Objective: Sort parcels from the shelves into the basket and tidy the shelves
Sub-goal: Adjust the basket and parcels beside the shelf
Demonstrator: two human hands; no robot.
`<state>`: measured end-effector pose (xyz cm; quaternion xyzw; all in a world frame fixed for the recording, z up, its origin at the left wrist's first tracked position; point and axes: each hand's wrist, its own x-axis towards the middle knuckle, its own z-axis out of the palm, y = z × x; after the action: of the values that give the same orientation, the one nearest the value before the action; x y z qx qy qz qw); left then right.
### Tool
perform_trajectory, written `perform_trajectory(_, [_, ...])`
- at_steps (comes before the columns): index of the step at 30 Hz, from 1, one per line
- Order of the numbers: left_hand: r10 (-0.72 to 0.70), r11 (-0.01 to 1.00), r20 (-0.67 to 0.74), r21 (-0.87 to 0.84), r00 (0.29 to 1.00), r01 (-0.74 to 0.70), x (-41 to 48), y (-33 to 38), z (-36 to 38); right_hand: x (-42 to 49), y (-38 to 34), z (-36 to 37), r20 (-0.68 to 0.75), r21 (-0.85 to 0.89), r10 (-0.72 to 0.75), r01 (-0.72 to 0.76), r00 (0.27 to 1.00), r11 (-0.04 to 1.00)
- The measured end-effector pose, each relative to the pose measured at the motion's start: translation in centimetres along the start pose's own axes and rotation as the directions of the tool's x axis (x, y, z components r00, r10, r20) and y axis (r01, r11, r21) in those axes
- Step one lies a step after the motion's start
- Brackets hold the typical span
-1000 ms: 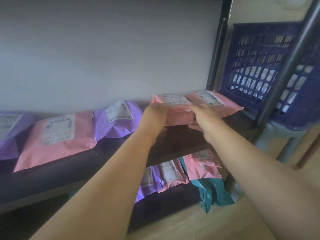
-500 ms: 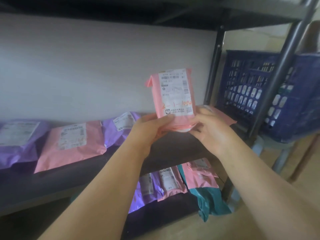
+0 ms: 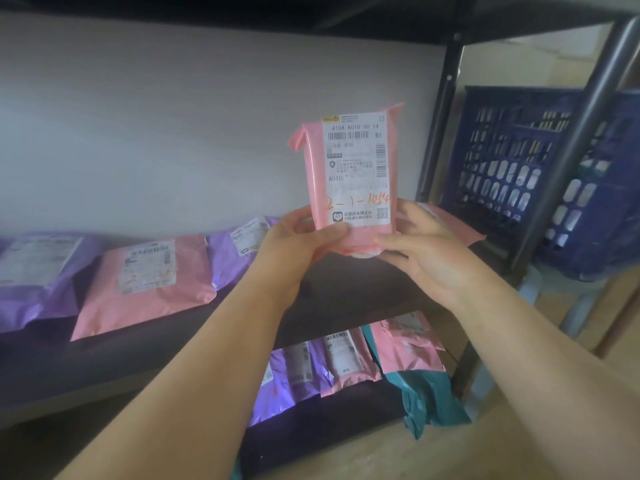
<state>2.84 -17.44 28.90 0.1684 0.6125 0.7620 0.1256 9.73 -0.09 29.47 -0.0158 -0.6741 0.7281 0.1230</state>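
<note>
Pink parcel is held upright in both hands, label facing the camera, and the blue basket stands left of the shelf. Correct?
One thing is off: the head view shows the blue basket right of the shelf, not left. The rest stands: the left hand and right hand hold the pink parcel upright, label facing the camera.

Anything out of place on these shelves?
Yes: the crumpled teal parcel at the lower shelf's right end droops over the front edge toward the floor. Parcels on the middle shelf lie flat. The pink parcel in the left hand and right hand looks intact.
</note>
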Motion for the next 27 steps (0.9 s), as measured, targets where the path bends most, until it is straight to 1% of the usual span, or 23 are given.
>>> perform_trajectory(2, [0.002,1.0,-0.087,0.019,0.996,-0.001,0.4,-0.3,0.1,0.1,0.2,0.2,0.001,-0.034,-0.007,0.007,1.0,0.999])
perform_trajectory(4, [0.022,0.998,-0.169,0.061,0.985,-0.012,0.6,-0.6,0.3,0.3,0.5,0.5,-0.048,-0.022,-0.013,0.012,0.999,1.0])
perform_trajectory(7, [0.099,0.961,-0.251,0.274,0.963,-0.028,1.3,-1.3,0.6,0.9,1.2,0.8,-0.172,0.036,-0.021,0.028,0.985,0.999])
perform_trajectory(9, [0.149,0.907,-0.264,0.42,0.953,-0.026,1.7,-1.7,0.6,1.3,1.5,0.9,-0.194,-0.044,-0.041,0.033,0.98,0.998])
perform_trajectory(11, [0.203,0.831,-0.242,0.555,0.949,-0.036,1.9,-1.9,0.6,1.7,2.0,1.0,-0.2,-0.17,-0.055,0.021,0.978,0.985])
perform_trajectory(13, [0.241,0.73,-0.188,0.681,0.952,-0.05,2.2,-2.2,0.6,2.2,2.6,1.2,-0.231,-0.277,-0.071,0.004,0.97,0.961])
perform_trajectory(16, [0.271,0.542,-0.12,0.839,0.955,-0.048,2.7,-3.1,0.3,3.2,3.6,1.2,-0.253,-0.374,-0.099,-0.003,0.962,0.928])
perform_trajectory(18, [0.294,0.413,-0.052,0.907,0.954,-0.078,2.9,-3.7,-0.1,3.8,4.2,1.3,-0.263,-0.411,-0.113,-0.005,0.958,0.912])
perform_trajectory(20, [0.296,0.245,0.017,0.965,0.955,-0.093,3.3,-4.4,-0.3,4.4,4.8,1.4,-0.272,-0.447,-0.129,-0.006,0.954,0.895])
perform_trajectory(21, [0.306,0.195,0.033,0.976,0.951,-0.096,3.5,-4.7,-0.4,4.7,5.0,1.5,-0.276,-0.464,-0.131,-0.013,0.952,0.886])
perform_trajectory(25, [0.347,0.112,0.065,0.988,0.936,-0.11,4.3,-5.7,-0.9,5.6,5.9,1.7,-0.326,-0.521,-0.159,-0.037,0.932,0.853])
perform_trajectory(27, [0.322,0.12,0.053,0.988,0.945,-0.096,4.6,-6.1,-1.1,6.1,6.4,1.9,-0.323,-0.522,-0.166,-0.029,0.931,0.852])
